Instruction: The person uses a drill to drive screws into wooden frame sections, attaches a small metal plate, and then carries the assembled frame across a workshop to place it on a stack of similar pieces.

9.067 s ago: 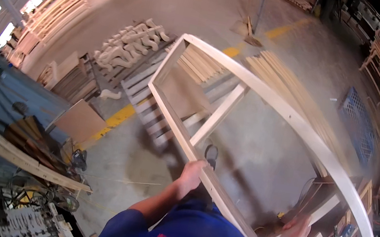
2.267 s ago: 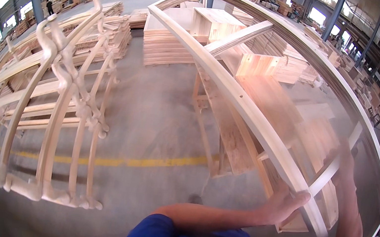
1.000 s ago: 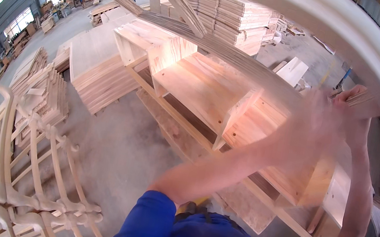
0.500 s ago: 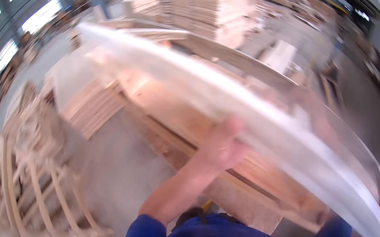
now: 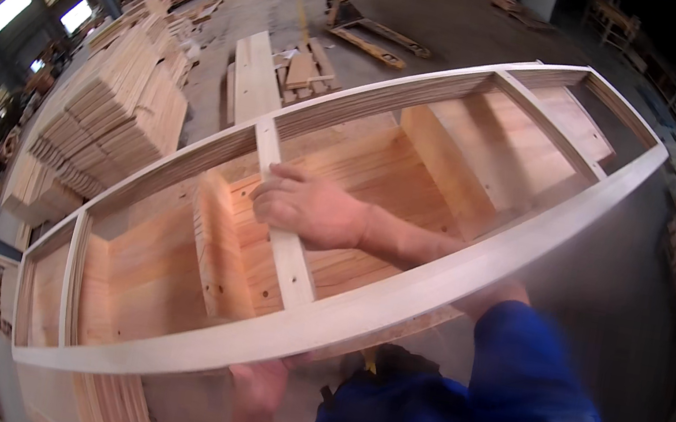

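Observation:
A long pale wooden frame point(image 5: 452, 279) with several crossbars slants across the view, its near rail closest to me and its right end farther off. My right hand point(image 5: 303, 205) is closed over a middle crossbar point(image 5: 287, 261); its forearm passes beneath the near rail and shows through an opening. My left hand point(image 5: 260, 384) is at the underside of the near rail, gripping it from below, with its fingertips mostly hidden. Below the frame, seen through the openings, lies a reddish wooden case point(image 5: 381, 169) with upright dividers point(image 5: 220, 245).
Stacked boards point(image 5: 108, 114) stand at the left, with more boards point(image 5: 113, 406) at lower left. Beyond the frame lie a long plank point(image 5: 255, 76) and loose wood pieces point(image 5: 303, 71). A pallet jack point(image 5: 372, 33) stands on the floor farther back.
The frame has swung from nearly edge-on to showing its crossbars and openings. My right hand now shows on a crossbar, and my left hand is lower, under the near rail. The view has turned.

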Available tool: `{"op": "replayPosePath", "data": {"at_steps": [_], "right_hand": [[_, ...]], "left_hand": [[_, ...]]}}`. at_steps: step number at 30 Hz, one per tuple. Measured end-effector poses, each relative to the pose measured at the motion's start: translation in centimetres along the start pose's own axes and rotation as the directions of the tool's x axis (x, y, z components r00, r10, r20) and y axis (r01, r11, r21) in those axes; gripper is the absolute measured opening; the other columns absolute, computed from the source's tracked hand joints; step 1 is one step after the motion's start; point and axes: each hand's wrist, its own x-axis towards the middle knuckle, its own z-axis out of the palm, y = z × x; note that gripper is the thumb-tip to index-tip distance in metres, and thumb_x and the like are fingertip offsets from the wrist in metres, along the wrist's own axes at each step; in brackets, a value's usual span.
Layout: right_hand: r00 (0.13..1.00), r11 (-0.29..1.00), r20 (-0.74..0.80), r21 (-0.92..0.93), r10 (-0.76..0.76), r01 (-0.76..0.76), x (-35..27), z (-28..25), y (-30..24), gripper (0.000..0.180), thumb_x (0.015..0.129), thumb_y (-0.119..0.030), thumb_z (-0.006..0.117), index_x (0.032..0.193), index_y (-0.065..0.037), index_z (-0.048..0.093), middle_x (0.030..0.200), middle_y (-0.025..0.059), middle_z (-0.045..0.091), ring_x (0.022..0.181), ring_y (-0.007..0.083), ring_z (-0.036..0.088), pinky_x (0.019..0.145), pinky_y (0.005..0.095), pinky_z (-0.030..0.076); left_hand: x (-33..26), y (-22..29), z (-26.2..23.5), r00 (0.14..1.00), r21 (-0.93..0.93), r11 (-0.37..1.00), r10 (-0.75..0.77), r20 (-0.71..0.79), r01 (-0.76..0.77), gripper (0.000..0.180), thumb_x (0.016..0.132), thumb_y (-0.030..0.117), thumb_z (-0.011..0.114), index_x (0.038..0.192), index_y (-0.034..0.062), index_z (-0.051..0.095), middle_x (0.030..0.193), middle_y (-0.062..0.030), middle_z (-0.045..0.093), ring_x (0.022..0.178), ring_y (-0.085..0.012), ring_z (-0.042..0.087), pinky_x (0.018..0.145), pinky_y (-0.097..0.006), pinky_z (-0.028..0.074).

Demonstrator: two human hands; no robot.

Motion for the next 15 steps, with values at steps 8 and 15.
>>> {"op": "replayPosePath", "data": {"at_steps": [8,15], "right_hand": [[0.958,0.991,-0.258,0.079,0.121,-0.104,-1.8,3.6,-2.1,0.036,0.081,-0.010,0.068,0.115,-0.007,0.054,0.131,0.0169,0.054,0.132,0.0352,0.047,0.113,0.0518,0.033],[0.769,0.705,-0.140,0.527,0.623,-0.475,-13.5,3.8,-6.9,0.061,0.086,-0.004,0.069,0.142,-0.004,0.044,0.144,0.0223,0.044,0.130,0.0382,0.048,0.107,0.0445,0.043]], "left_hand": [[-1.9,-2.7,-3.4,0.982,0.023,1.000,-0.013,-0.188,0.017,0.089,0.069,0.072,0.073,0.129,0.0099,0.056,0.120,-0.0058,0.064,0.097,-0.0250,0.064,0.080,-0.041,0.056],[-2.1,-5.1,-2.9,0.916,0.000,0.992,0.114,-0.384,-0.123,0.093,0.072,0.071,0.073,0.140,0.0147,0.045,0.132,-0.0013,0.058,0.113,-0.0231,0.058,0.089,-0.040,0.053]]}}
